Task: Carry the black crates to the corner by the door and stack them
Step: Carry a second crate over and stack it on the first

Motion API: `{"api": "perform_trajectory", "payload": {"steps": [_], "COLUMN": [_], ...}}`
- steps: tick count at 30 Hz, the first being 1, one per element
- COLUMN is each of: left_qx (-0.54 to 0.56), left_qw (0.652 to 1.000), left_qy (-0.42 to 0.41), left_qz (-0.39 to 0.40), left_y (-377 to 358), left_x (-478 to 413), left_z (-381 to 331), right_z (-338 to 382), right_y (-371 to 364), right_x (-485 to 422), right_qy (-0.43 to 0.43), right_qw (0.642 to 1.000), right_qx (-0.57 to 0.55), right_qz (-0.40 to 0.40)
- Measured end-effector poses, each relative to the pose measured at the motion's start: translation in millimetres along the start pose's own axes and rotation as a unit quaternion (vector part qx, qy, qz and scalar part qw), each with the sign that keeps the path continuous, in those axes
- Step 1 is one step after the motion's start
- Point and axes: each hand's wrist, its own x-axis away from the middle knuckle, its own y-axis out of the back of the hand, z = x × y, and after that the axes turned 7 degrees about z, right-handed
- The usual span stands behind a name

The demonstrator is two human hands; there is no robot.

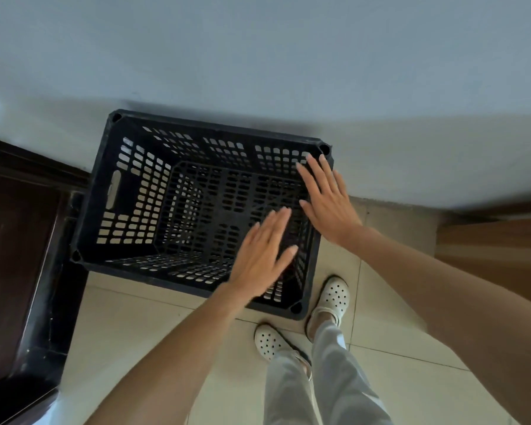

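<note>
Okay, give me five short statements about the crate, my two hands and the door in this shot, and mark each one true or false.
1. The black crate stands against the wall. True.
2. The left hand grips the crate's rim. False: its fingers are straight and it holds nothing; it is over the crate's right part.
3. The right hand is open with its fingers spread. True.
4. The crate is full of boxes. False: nothing shows inside it, and its mesh bottom is visible.
5. The dark door is to the right of the crate. False: it is to the crate's left.
</note>
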Motion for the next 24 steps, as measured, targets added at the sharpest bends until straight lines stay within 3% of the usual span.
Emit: {"api": "perform_trajectory", "payload": {"steps": [6,11,18,24], "left_qx": [-0.094,-0.199,-0.205,-0.147], "left_qw": [0.993,0.978,0.972,0.986], "left_qy": [-0.018,-0.060,-0.039,0.023], "left_qz": [-0.069,0.030,0.106,0.075], "left_y": [81,93,104,113], "left_x": [-88,-128,-129,-80], "left_z": [50,52,51,69], "right_z": [-12,-15,-11,12], "right_y": [10,8,25,41], "right_x": [-42,-46,-46,-51], "right_qy": [-0.001,0.015,0.017,0.030], "right_qw": [1.000,0.997,0.995,0.996], "right_qx": [0.018,0.073,0.079,0.054], "right_qz": [0.003,0.004,0.059,0.065]}}
